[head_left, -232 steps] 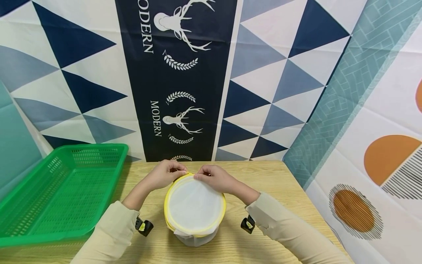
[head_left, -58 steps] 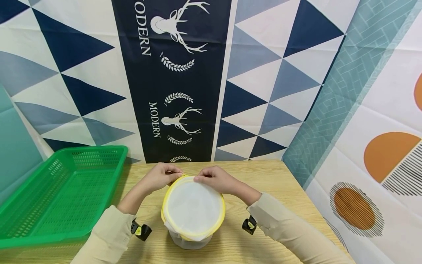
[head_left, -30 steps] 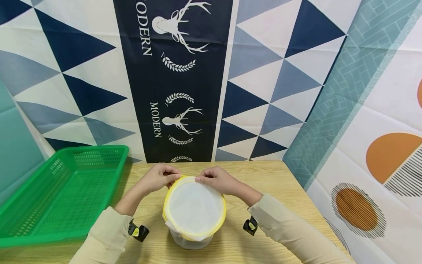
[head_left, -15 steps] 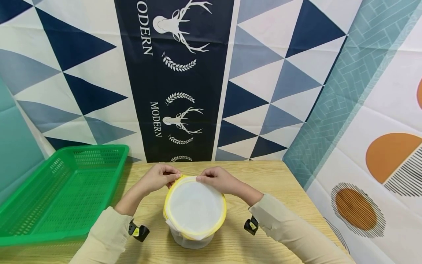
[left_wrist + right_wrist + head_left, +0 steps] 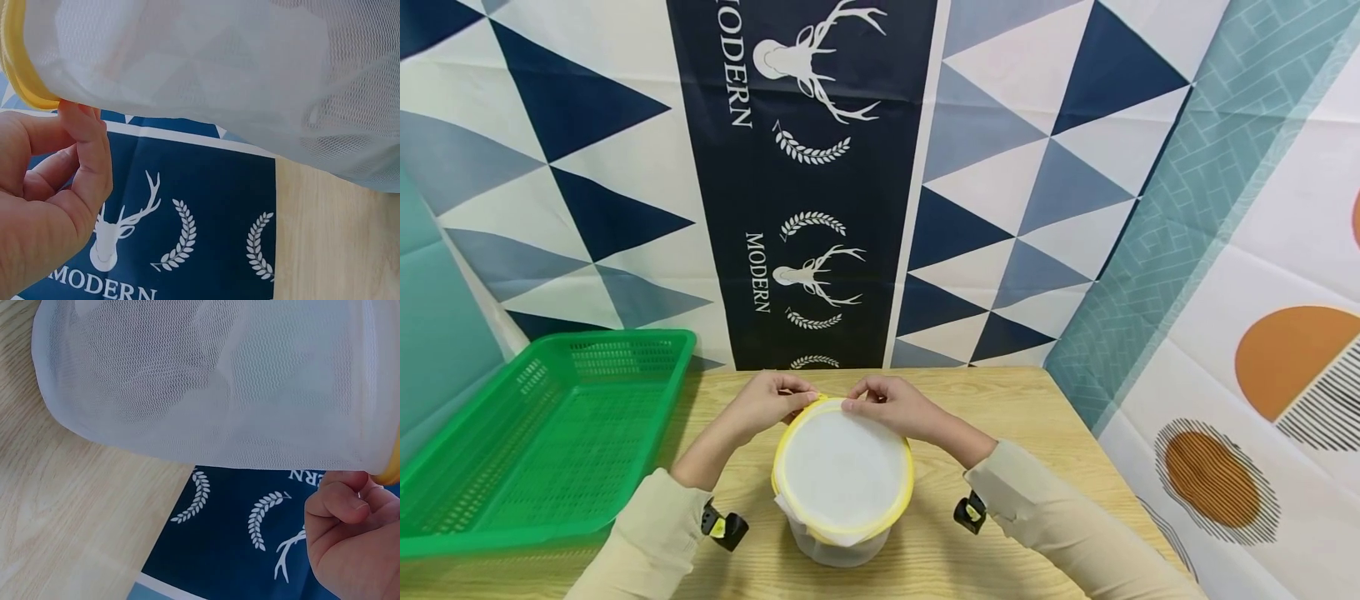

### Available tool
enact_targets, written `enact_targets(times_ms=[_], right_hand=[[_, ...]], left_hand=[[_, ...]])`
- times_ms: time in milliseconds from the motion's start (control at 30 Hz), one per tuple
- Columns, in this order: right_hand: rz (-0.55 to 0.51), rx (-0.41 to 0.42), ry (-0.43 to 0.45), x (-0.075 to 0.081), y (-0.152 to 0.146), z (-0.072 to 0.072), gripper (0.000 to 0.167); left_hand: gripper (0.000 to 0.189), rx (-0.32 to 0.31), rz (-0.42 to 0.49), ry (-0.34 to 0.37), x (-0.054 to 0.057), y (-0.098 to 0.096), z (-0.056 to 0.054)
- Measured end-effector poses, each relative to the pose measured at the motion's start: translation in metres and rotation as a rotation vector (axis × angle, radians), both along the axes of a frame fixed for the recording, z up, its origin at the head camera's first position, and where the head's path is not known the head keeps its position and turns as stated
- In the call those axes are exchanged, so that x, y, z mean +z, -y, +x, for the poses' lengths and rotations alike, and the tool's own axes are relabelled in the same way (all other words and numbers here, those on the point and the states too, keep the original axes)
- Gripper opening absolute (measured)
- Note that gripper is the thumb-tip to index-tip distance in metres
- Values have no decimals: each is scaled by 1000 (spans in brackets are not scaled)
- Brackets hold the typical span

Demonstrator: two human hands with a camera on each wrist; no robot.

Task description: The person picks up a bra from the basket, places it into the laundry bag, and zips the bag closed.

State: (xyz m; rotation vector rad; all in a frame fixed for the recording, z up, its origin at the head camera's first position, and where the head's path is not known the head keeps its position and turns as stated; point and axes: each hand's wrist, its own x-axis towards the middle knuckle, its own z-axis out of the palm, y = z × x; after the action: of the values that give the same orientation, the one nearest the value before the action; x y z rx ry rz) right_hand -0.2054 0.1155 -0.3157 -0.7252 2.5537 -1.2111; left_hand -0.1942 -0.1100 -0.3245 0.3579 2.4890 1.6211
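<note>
A round white mesh laundry bag point(image 5: 844, 471) with yellow edging stands on the table in the head view, its flat top facing up. At the far side of the rim, my left hand point(image 5: 767, 406) pinches the yellow edging point(image 5: 26, 87) between thumb and fingers. Just to the right, my right hand point(image 5: 891, 407) pinches the same rim, thumb over the top. Sheer mesh sides hang below the edging in both wrist views. A loose white flap sticks out at the near left of the rim. Whatever lies under the far rim is hidden in the head view.
To the left, a green plastic basket point(image 5: 681, 375) with slotted walls rests on the wooden table point(image 5: 1000, 433). Behind the table hangs a patterned backdrop point(image 5: 808, 183). Each forearm carries a small black wrist camera, the left one point(image 5: 725, 527) close to the bag.
Since the oldest frame, my left hand has shifted slightly left along the rim and the white flap has moved from the near edge toward the left. Lately the hands barely move.
</note>
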Motion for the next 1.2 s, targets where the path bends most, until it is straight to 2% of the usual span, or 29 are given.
enact_targets(times_ms=[233, 500, 800, 1200], right_hand=[[-8, 36, 11, 0, 4, -2, 25], [-12, 85, 2, -3, 6, -4, 19], [-41, 96, 5, -1, 6, -1, 20], [-43, 98, 12, -2, 2, -2, 21]], left_hand=[[21, 8, -6, 3, 0, -3, -2], [18, 0, -19, -4, 0, -2, 0], [18, -18, -32, -31, -1, 1, 1], [18, -33, -26, -29, 1, 0, 3]])
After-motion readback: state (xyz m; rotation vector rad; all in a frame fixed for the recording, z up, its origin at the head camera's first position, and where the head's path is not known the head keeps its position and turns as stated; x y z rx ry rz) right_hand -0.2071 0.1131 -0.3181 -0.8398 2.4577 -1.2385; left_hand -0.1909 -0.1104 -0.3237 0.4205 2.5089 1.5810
